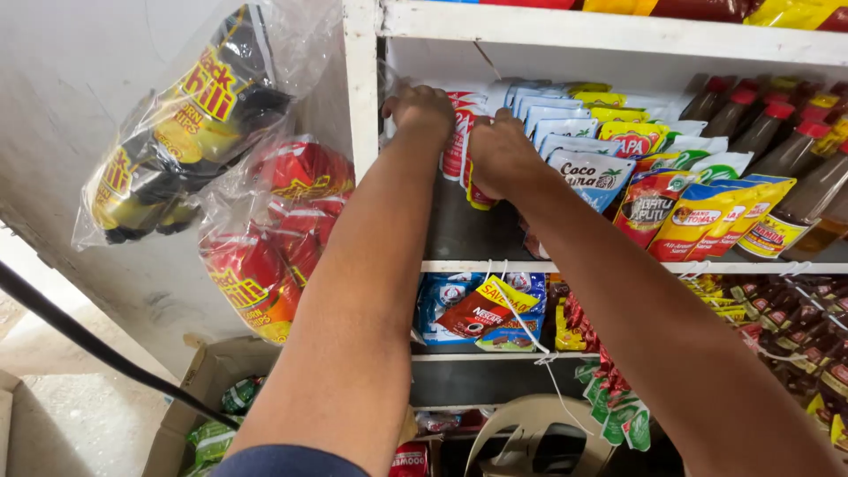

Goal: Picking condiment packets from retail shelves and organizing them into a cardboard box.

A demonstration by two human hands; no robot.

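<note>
your left hand (422,108) and right hand (500,152) are both up at the left end of the upper shelf (477,266), fingers closed on the red-and-white sachets (459,141) standing by the white upright. these packs are in the row but not yet let go and look unsettled; the pouches (590,172) to their right already stand in neat files, with dark sauce bottles (782,150) beyond.
</note>
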